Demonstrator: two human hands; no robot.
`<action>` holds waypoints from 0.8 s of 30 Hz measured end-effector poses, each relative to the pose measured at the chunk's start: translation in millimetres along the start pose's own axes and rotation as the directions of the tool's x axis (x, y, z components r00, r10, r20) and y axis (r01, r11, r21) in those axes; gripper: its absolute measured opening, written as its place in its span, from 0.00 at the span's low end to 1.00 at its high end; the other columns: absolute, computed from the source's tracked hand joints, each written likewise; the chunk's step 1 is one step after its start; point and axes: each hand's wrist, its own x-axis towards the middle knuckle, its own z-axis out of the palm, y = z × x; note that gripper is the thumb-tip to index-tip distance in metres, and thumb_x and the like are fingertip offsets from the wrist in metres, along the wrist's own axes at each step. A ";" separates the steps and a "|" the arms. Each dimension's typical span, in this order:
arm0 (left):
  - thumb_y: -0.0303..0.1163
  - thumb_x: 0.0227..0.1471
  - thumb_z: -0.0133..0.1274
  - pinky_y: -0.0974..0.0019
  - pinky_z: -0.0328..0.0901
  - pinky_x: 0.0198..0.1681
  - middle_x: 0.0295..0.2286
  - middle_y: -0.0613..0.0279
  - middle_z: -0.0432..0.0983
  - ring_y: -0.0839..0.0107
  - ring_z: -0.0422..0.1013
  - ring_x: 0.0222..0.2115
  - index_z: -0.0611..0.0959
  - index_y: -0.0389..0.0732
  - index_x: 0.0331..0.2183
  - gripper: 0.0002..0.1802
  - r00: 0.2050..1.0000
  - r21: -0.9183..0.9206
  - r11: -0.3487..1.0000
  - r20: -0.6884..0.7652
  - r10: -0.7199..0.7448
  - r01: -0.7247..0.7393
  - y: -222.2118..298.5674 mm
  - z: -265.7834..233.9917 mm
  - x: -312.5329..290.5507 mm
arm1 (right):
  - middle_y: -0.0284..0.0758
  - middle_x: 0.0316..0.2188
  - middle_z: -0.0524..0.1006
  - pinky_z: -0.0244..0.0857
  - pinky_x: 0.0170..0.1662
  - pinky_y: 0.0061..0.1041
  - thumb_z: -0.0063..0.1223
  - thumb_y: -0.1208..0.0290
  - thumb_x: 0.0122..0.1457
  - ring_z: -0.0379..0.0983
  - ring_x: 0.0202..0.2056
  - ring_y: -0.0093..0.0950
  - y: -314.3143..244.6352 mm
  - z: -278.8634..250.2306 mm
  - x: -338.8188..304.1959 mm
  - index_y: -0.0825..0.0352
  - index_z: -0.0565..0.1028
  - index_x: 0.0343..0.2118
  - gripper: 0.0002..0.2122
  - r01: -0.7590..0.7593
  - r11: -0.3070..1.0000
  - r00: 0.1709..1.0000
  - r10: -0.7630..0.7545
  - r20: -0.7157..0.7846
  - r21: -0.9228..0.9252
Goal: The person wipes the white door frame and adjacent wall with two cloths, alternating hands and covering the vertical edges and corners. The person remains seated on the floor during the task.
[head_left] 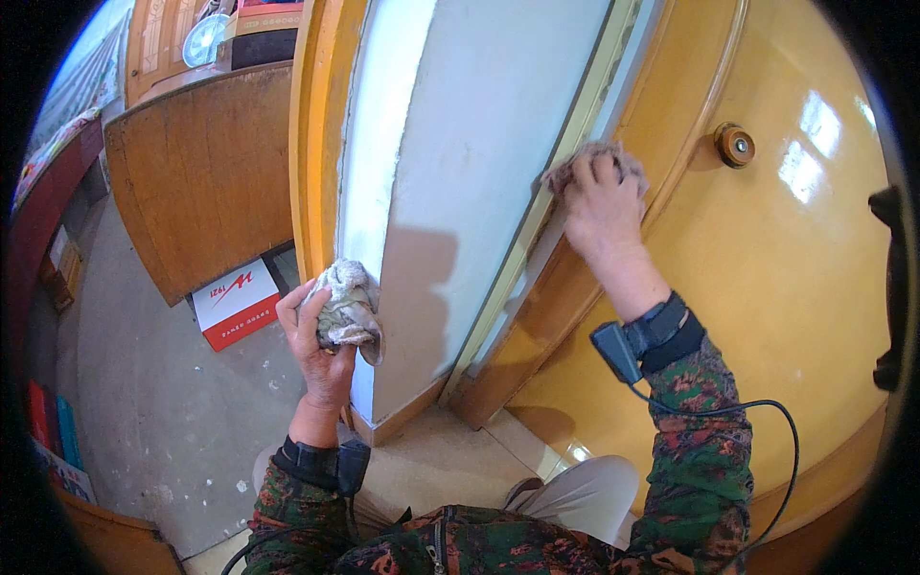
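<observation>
- Doorway setting: glossy yellow door (767, 287) at right, pale wall panel (460, 192) centre, grey concrete floor (163, 402) lower left.
- Right hand (599, 206), upper centre-right: fingers closed on a pinkish rag (599, 158), pressed flat against the door edge.
- Left hand (321, 340), centre-left: fingers clamped on a bunched grey cloth (347, 305), held beside the panel, apparently clear of it.
- Judged advisable: firm, even pressure along the edge; avoid the round brass knob (735, 145).

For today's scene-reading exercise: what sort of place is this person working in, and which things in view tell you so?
Probably a doorway inside a home or small shop. A glossy yellow wooden door with a round brass fitting stands beside a white wall edge, over a bare concrete floor. Wooden furniture stands behind.
</observation>
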 end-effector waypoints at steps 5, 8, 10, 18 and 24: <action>0.22 0.38 0.63 0.56 0.57 0.57 0.49 0.51 0.64 0.54 0.62 0.52 0.77 0.43 0.48 0.30 1.000 -0.002 1.000 0.000 0.012 -0.012 -0.7 1.0 1.2 | 0.34 0.45 0.71 0.60 0.49 0.46 0.52 0.64 0.47 0.64 0.47 0.39 -47.4 13.9 -48.2 0.64 0.79 0.39 0.16 0.079 0.996 0.965 -0.085 0.247 0.036; 0.22 0.38 0.64 0.56 0.57 0.57 0.49 0.51 0.64 0.54 0.62 0.52 0.77 0.44 0.48 0.30 1.000 0.017 1.000 0.006 0.025 -0.025 -0.7 1.2 1.3 | 0.36 0.45 0.69 0.63 0.47 0.49 0.52 0.65 0.49 0.66 0.46 0.44 -89.0 25.1 -83.9 0.63 0.74 0.46 0.19 -0.238 0.938 0.912 0.127 0.389 0.252; 0.23 0.39 0.64 0.56 0.57 0.58 0.49 0.52 0.64 0.54 0.62 0.52 0.77 0.44 0.48 0.30 1.000 0.029 0.999 0.014 0.021 -0.021 -0.6 1.2 1.3 | 0.38 0.45 0.69 0.65 0.45 0.49 0.52 0.66 0.49 0.67 0.44 0.46 -111.7 37.2 -110.8 0.62 0.72 0.47 0.20 -0.292 0.891 0.852 0.076 0.518 0.348; 0.24 0.38 0.64 0.56 0.57 0.57 0.49 0.51 0.64 0.54 0.63 0.51 0.77 0.44 0.48 0.30 0.999 0.038 0.999 0.032 0.008 -0.009 -1.7 -1.3 2.9 | 0.35 0.44 0.70 0.64 0.47 0.47 0.53 0.63 0.49 0.67 0.46 0.44 -225.5 96.7 -236.5 0.59 0.74 0.45 0.18 -0.228 0.817 0.848 -0.100 0.520 0.529; 0.23 0.39 0.64 0.56 0.57 0.57 0.47 0.51 0.65 0.55 0.63 0.51 0.77 0.44 0.47 0.29 1.000 0.017 1.000 0.014 0.016 -0.016 0.3 0.8 3.1 | 0.33 0.45 0.71 0.62 0.48 0.42 0.50 0.64 0.52 0.64 0.51 0.37 -232.6 100.8 -254.0 0.58 0.80 0.37 0.12 -0.050 0.800 0.820 -0.309 0.481 0.598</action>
